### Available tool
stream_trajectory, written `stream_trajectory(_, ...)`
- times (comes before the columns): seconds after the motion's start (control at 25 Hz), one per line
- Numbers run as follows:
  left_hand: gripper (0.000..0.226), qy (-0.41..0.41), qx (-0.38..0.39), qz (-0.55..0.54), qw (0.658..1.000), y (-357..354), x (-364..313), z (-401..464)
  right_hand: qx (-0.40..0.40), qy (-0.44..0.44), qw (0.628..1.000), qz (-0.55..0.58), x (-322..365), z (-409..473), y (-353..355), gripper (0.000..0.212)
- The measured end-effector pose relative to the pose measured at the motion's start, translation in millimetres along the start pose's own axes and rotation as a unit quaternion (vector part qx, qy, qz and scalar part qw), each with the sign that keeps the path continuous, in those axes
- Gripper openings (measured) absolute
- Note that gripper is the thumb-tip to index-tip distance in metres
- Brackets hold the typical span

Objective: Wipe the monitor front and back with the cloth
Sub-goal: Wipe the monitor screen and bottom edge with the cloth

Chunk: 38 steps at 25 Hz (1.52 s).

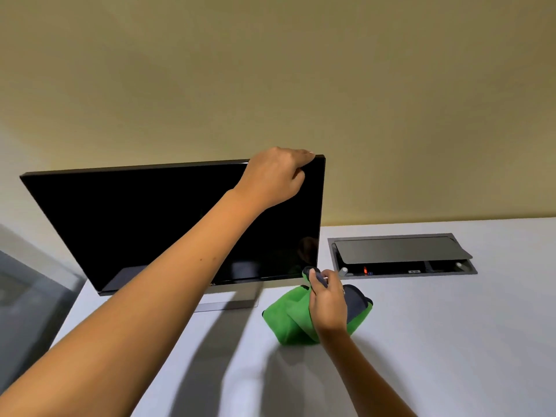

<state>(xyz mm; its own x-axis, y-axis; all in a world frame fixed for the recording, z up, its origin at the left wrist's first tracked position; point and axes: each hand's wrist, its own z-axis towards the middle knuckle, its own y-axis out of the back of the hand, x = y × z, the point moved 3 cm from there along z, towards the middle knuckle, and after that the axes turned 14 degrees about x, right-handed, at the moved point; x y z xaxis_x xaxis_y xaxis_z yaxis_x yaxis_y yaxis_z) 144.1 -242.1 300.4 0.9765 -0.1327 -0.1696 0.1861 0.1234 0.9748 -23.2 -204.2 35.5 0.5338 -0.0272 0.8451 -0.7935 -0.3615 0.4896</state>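
A black flat monitor (135, 224) stands on a white desk (436, 341), its dark screen facing me and tilted. My left hand (275, 176) grips the monitor's top edge near its upper right corner, fingers curled over the back. My right hand (326, 299) holds a green and grey cloth (290, 319) just below the screen's lower right corner. The cloth hangs down and its bulk rests on the desk. The monitor's back is hidden.
The monitor's silver stand base (228, 302) sits on the desk under the screen. A recessed grey cable box (401, 255) with its lid raised lies in the desk to the right. A beige wall (301, 70) rises behind. The desk's left edge drops off beside a grey panel (27, 290).
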Motion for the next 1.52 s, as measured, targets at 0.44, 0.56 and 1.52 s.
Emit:
stream_trajectory(0.44, 0.065, 0.069, -0.015, 0.098, 0.993, 26.5, 128.5, -141.0, -0.021, 0.089, 0.967, -0.236, 53.2, -22.7, -69.3, 0.023)
stream_trajectory(0.56, 0.067, 0.091, -0.018, 0.105, 0.99, 33.0, 153.7, -165.2, 0.021, 0.111, 0.95, -0.292, 71.8, -33.3, -104.5, 0.03)
stream_trajectory(1.52, 0.072, 0.12, -0.018, 0.029, 0.992, 61.0, 251.3, -237.8, 0.085, 0.179, 0.939, -0.282, 158.8, -93.1, -241.6, 0.045)
